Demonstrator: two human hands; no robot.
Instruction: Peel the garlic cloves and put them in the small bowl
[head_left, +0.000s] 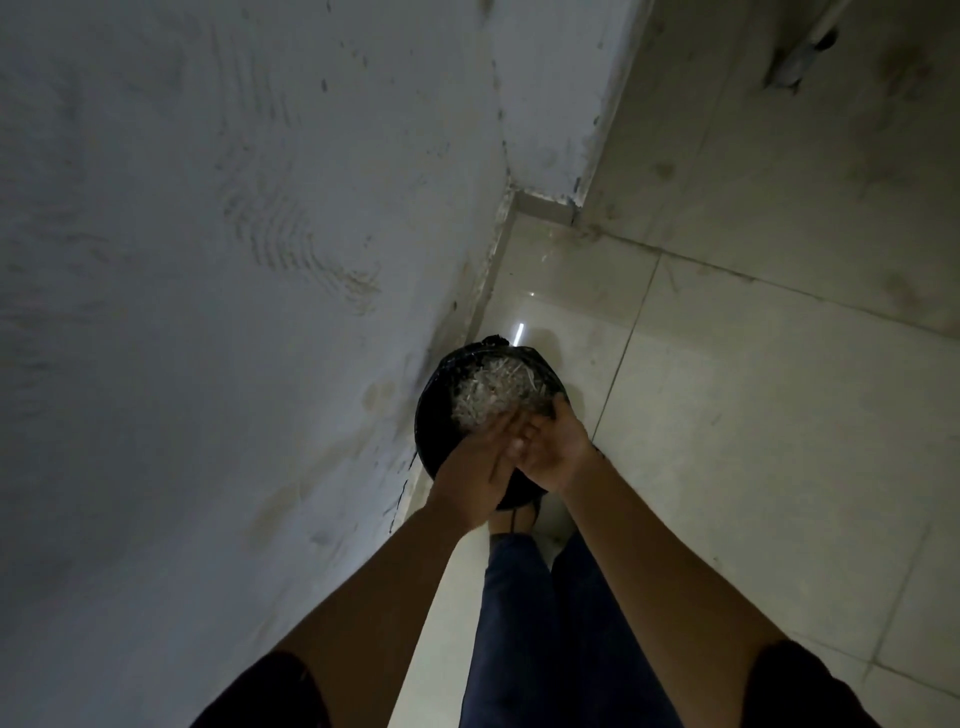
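Pale papery scraps (493, 392) in a black bin (430, 415), both hands above it.
Scraps filled the bin's far half, just beyond the fingertips; skins and cloves could not be told apart in the dim light. The left hand (470, 467) lay flat, fingers straight, across the cupped right hand (556, 449); anything between the palms was hidden. Bin stood on the tiled floor (727, 415) against the wall (208, 260).
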